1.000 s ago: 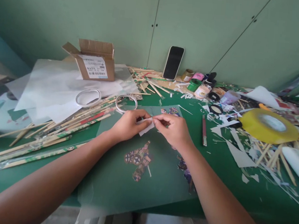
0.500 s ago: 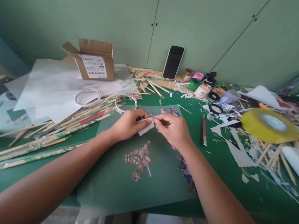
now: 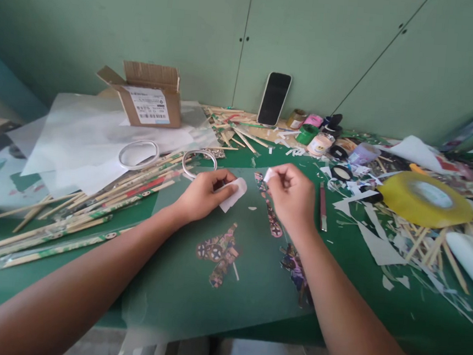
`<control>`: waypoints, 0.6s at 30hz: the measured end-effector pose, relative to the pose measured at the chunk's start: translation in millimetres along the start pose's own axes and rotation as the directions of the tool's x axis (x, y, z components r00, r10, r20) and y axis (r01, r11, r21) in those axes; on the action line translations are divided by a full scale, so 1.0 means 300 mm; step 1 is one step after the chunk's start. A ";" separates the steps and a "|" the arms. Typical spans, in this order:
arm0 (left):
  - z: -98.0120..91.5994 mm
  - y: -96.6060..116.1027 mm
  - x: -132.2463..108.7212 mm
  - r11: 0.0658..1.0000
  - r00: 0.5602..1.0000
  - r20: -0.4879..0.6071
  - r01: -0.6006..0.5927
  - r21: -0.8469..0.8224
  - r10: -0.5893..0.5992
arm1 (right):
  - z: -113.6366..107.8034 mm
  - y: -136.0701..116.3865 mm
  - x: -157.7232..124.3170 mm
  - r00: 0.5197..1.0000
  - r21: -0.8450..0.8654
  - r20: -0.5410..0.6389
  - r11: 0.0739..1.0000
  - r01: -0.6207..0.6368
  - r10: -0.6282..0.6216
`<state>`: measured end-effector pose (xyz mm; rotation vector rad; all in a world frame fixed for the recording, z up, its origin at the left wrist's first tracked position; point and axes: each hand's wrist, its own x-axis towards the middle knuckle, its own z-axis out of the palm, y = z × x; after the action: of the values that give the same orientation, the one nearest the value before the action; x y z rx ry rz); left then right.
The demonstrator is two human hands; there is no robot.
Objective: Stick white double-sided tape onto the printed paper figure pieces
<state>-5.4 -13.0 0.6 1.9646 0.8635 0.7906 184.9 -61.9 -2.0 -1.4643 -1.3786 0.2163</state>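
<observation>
A green table lay under everything, and a large see-through sheet was spread on it below both hands. The sheet looked thin and slick, so it would probably slide if leaned on. The right hand was raised a little apart from the left hand, near a strip of printed pieces. Nearer the person, a printed cutout lay flat; it seemed light and easily bent, best lifted by its edge. The white paper was in the left hand, pinched between thumb and fingers, its rounded end sticking out. It looked nearly weightless and soft enough to crease (or tear, if tugged hard), so a gentle hold at the margin would suit it. Smallest, a white scrap was pinched at the right hand's fingertips, too small to grip anywhere but its edge.
</observation>
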 end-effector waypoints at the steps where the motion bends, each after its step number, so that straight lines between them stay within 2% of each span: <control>1: 0.003 -0.002 0.001 0.998 1.000 -0.006 0.016 -0.061 -0.017 | -0.012 0.012 0.011 0.998 0.001 -0.037 0.999 -0.043 0.043; 4: 0.007 0.000 0.008 0.960 0.997 -0.023 0.070 -0.271 -0.079 | -0.044 0.061 0.041 0.982 0.023 -0.152 0.994 -0.111 0.113; 6: 0.007 0.005 0.012 0.926 0.991 -0.038 0.104 -0.362 -0.127 | -0.056 0.084 0.052 0.967 -0.010 -0.231 0.994 -0.113 0.108; 8: 0.004 0.008 0.015 0.899 0.985 -0.051 0.129 -0.418 -0.165 | -0.056 0.083 0.051 0.969 -0.089 -0.234 0.991 -0.099 0.076; 10: 0.004 0.009 0.015 0.877 0.981 -0.049 0.143 -0.459 -0.186 | -0.042 0.055 0.037 0.991 -0.106 -0.126 0.992 -0.061 0.048; 12: 0.006 0.008 0.013 0.866 0.981 -0.040 0.150 -0.477 -0.191 | -0.020 0.016 0.014 0.999 0.013 0.041 1.000 -0.018 0.017; 15: 0.012 0.009 0.010 0.865 0.980 -0.020 0.165 -0.475 -0.198 | 0.012 -0.030 -0.020 0.970 0.128 0.239 0.992 0.017 -0.047; 18: 0.014 0.014 0.008 0.885 0.979 0.006 0.187 -0.426 -0.204 | 0.026 -0.045 -0.035 0.942 0.109 0.321 0.992 0.064 -0.096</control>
<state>0.4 -14.7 2.9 1.4577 0.8175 0.8205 167.7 -69.4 -0.3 -1.3282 -1.6648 0.4846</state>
